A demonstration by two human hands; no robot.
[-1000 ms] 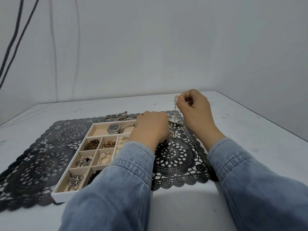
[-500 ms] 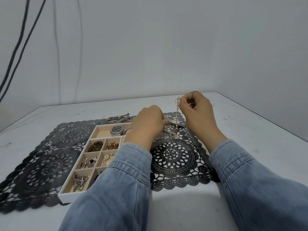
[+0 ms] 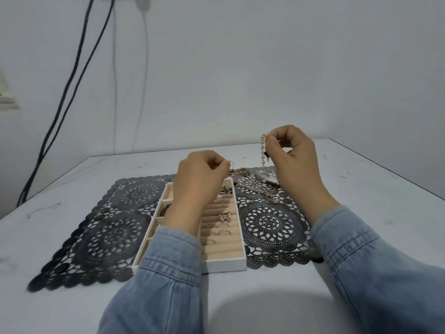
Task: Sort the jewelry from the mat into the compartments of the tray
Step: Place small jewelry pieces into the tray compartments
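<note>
Pearl chain (image 3: 263, 153), head view: long axis upright, pinched at its top by the right hand's (image 3: 292, 157) fingers (image 3: 271, 141) over the mat's (image 3: 272, 225) jewelry pile (image 3: 260, 189). The tray (image 3: 226, 263) lies leftward, beneath the left hand (image 3: 199, 179), which pinches a small hoop (image 3: 230, 162).

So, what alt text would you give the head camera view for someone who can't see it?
A person's right hand pinches a beaded chain, hanging over loose jewelry on a black lace mat, while the left hand pinches a small wire loop above a white compartment tray. Rings sit in the tray's padded slots.
</note>
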